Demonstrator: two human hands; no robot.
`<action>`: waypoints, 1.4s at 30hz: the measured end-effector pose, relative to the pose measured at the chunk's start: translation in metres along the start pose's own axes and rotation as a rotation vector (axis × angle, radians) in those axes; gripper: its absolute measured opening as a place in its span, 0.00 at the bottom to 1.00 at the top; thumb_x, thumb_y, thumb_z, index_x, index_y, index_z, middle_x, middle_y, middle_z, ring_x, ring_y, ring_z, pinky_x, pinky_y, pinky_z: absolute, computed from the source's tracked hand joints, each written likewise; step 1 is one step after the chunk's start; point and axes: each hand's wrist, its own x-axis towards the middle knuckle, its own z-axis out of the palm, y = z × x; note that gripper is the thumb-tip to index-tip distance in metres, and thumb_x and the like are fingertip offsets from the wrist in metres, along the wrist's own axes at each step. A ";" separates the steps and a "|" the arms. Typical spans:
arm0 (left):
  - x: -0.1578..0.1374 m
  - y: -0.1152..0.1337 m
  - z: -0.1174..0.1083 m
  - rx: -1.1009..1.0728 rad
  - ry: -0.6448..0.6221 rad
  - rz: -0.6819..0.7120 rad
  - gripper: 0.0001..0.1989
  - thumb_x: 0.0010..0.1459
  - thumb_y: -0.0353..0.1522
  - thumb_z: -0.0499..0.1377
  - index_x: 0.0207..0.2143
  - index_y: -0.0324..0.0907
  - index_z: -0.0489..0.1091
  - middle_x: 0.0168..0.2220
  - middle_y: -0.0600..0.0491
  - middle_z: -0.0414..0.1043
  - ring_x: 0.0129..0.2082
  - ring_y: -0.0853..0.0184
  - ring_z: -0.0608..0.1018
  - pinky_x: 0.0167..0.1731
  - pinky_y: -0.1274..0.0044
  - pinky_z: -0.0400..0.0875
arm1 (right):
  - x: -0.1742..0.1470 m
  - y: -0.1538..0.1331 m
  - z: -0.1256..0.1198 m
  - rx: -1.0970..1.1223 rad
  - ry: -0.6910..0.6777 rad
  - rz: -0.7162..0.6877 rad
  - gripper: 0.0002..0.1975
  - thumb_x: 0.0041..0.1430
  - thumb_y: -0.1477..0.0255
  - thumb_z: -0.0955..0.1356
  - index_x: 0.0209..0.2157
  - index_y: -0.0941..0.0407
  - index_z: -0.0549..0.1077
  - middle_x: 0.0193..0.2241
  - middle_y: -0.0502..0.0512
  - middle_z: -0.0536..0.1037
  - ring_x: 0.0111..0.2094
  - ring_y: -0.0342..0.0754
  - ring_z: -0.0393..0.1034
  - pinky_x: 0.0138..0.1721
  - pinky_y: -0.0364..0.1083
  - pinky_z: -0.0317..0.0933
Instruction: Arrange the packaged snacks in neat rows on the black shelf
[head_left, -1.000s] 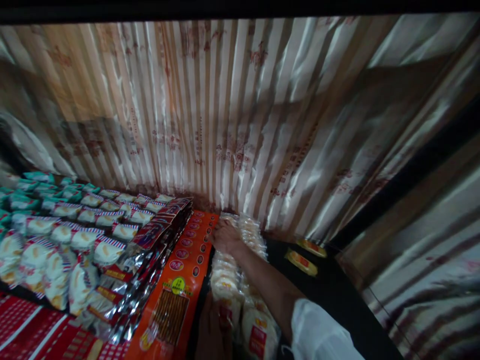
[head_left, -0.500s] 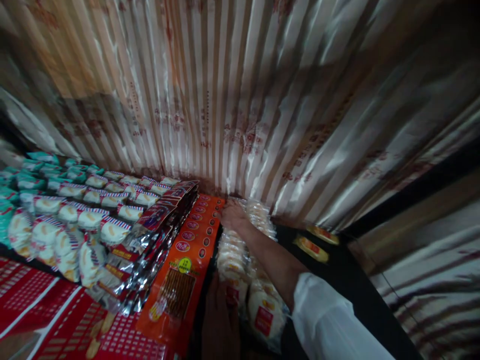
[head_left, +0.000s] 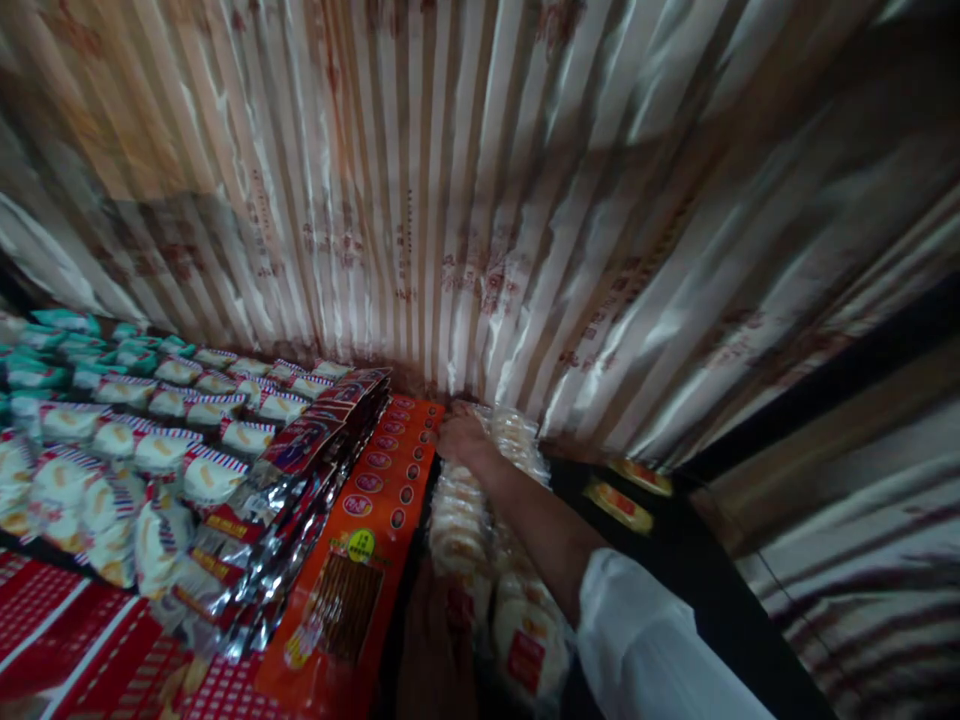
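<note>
Taking the two rows of clear-wrapped discs [head_left: 456,512] as the centre of the clock, with twelve at the far side, the left hand [head_left: 437,640] lay at seven o'clock, fingers pointing away beside the near end of the left row; it was too dark there to tell whether it gripped anything. The white sleeve [head_left: 652,640] came in from four o'clock over the black surface [head_left: 697,610], and the red basket [head_left: 97,650] sat between eight and nine. The orange packet [head_left: 352,560] lay flat at nine, just beside the left row, with silvery packets [head_left: 262,560] overlapping beyond it. The discs stood packed on edge, the nearest leaning back with their labels showing. They looked light, stiff and probably brittle, in slick film that could slide; the kindest hold seemed to be across both flat faces or around the rim, without squeezing. Two yellow packs [head_left: 619,505] lay well apart, near two o'clock. The right hand [head_left: 461,438] rested at the far end of the left row, near eleven; blur hid whether its fingers were closed. White packs [head_left: 172,440] and green packs [head_left: 67,350] filled ten o'clock, and a crinkled printed sheet [head_left: 450,220] rose behind at twelve.
</note>
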 end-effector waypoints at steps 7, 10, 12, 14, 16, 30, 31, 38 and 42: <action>-0.010 -0.007 0.006 0.010 -0.071 -0.105 0.22 0.59 0.30 0.51 0.57 0.43 0.59 0.62 0.45 0.53 0.61 0.59 0.60 0.55 0.65 0.63 | -0.028 0.021 -0.022 0.070 0.116 -0.071 0.25 0.65 0.64 0.53 0.39 0.61 0.76 0.47 0.64 0.75 0.56 0.52 0.60 0.59 0.53 0.50; -0.008 -0.006 0.007 0.065 -0.052 -0.093 0.23 0.58 0.30 0.51 0.56 0.43 0.59 0.62 0.44 0.54 0.60 0.58 0.61 0.54 0.63 0.65 | -0.057 0.044 -0.042 0.242 0.283 -0.079 0.26 0.65 0.61 0.52 0.40 0.60 0.75 0.47 0.64 0.74 0.53 0.52 0.64 0.57 0.53 0.55; -0.006 -0.006 0.005 0.101 -0.028 -0.078 0.22 0.57 0.30 0.51 0.55 0.43 0.61 0.61 0.45 0.56 0.59 0.58 0.63 0.54 0.63 0.66 | -0.082 0.058 -0.055 0.348 0.384 -0.034 0.27 0.64 0.58 0.53 0.40 0.60 0.75 0.47 0.63 0.74 0.52 0.52 0.65 0.56 0.53 0.57; -0.005 -0.004 0.003 0.122 -0.013 -0.062 0.20 0.57 0.31 0.52 0.53 0.43 0.63 0.60 0.45 0.57 0.58 0.57 0.64 0.53 0.63 0.66 | -0.111 0.068 -0.064 0.436 0.468 0.034 0.26 0.63 0.56 0.54 0.39 0.58 0.76 0.46 0.62 0.75 0.50 0.52 0.67 0.54 0.53 0.58; -0.006 -0.001 -0.001 0.124 0.000 -0.047 0.19 0.57 0.31 0.52 0.52 0.43 0.64 0.59 0.44 0.58 0.58 0.57 0.64 0.53 0.62 0.65 | -0.144 0.072 -0.069 0.507 0.538 0.132 0.25 0.63 0.56 0.55 0.38 0.56 0.76 0.44 0.60 0.76 0.48 0.52 0.68 0.53 0.54 0.59; -0.008 0.009 -0.010 0.181 0.055 0.021 0.23 0.58 0.40 0.53 0.54 0.40 0.61 0.54 0.42 0.62 0.55 0.55 0.66 0.53 0.61 0.64 | -0.328 0.010 0.028 0.810 0.428 0.613 0.27 0.49 0.60 0.68 0.51 0.56 0.67 0.45 0.60 0.73 0.34 0.51 0.72 0.37 0.50 0.69; -0.009 0.011 -0.011 0.193 0.052 0.023 0.23 0.58 0.40 0.53 0.54 0.40 0.62 0.55 0.42 0.62 0.55 0.55 0.65 0.53 0.62 0.64 | -0.326 0.006 0.028 0.808 0.416 0.594 0.27 0.49 0.61 0.68 0.51 0.56 0.67 0.44 0.60 0.74 0.36 0.51 0.72 0.36 0.49 0.69; -0.012 0.010 -0.013 0.173 0.016 0.063 0.22 0.59 0.37 0.51 0.55 0.39 0.60 0.55 0.41 0.61 0.56 0.55 0.64 0.54 0.62 0.63 | -0.305 -0.009 0.026 0.806 0.398 0.565 0.24 0.52 0.61 0.63 0.49 0.59 0.68 0.36 0.60 0.73 0.27 0.47 0.69 0.31 0.48 0.69; -0.011 0.009 -0.013 0.135 -0.005 0.063 0.22 0.58 0.36 0.52 0.55 0.40 0.60 0.55 0.42 0.61 0.56 0.56 0.64 0.53 0.62 0.64 | -0.303 -0.012 0.029 0.785 0.453 0.558 0.23 0.53 0.60 0.62 0.47 0.59 0.70 0.38 0.63 0.73 0.33 0.52 0.71 0.31 0.48 0.69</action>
